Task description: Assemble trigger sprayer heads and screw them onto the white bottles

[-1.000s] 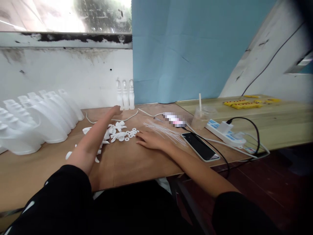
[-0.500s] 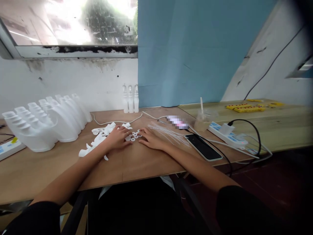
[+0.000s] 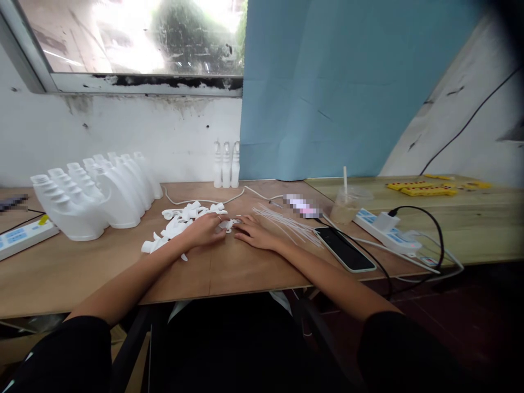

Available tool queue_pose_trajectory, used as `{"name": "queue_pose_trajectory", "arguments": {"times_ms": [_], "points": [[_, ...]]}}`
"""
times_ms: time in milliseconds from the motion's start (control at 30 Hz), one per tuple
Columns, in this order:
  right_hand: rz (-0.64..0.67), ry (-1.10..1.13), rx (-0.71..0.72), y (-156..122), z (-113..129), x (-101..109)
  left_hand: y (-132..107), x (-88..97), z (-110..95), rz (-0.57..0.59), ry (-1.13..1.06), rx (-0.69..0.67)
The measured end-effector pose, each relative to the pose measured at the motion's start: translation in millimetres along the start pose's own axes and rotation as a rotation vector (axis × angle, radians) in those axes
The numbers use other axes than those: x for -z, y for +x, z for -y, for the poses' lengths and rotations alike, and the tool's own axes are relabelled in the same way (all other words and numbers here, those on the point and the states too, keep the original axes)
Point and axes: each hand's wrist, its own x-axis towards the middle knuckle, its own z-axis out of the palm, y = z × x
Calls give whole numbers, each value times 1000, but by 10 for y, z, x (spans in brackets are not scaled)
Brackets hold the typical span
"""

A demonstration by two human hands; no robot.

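My left hand (image 3: pixel 208 229) rests on the table beside a small cluster of white rings (image 3: pixel 230 226), its fingers bent and its thumb apart from them. Across from it, my right hand (image 3: pixel 254 233) reaches the other side of the rings, with fingers and thumb spread. The fingertips of both hands hide part of the cluster. Behind and left of my left hand lies a loose heap of white plastic spray-trigger heads (image 3: pixel 175 225). Thin white tubes (image 3: pixel 286 222) lie scattered to the right of my right hand.
Several white bottles (image 3: pixel 88 204) stand at the left, and three assembled spray bottles (image 3: pixel 226 166) stand by the wall. At the right are a phone (image 3: pixel 344 250), a plastic cup with a straw (image 3: pixel 344 210), a power strip (image 3: pixel 387 232) with cables, and yellow pieces (image 3: pixel 428 190).
The view has shifted slightly left. My left hand's fingers have bent more, and the two hands have come closer around the rings, covering more of them.
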Motion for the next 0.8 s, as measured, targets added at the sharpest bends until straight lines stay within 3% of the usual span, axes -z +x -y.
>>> {"name": "queue_pose_trajectory", "arguments": {"times_ms": [133,333,500,700,800], "points": [[34,7,-8,2,-19,-13,-50,25,-202,26,-267,43],[52,13,0,26,-74,-47,-127,-186,-404,32,-407,14],[2,27,-9,16,-62,-36,-136,-318,-382,-10,-430,27],[79,8,-32,22,-89,-43,-131,-371,-337,-50,-473,-55],[49,24,-15,33,-123,-74,-131,-383,-329,-90,-484,-50]]}}
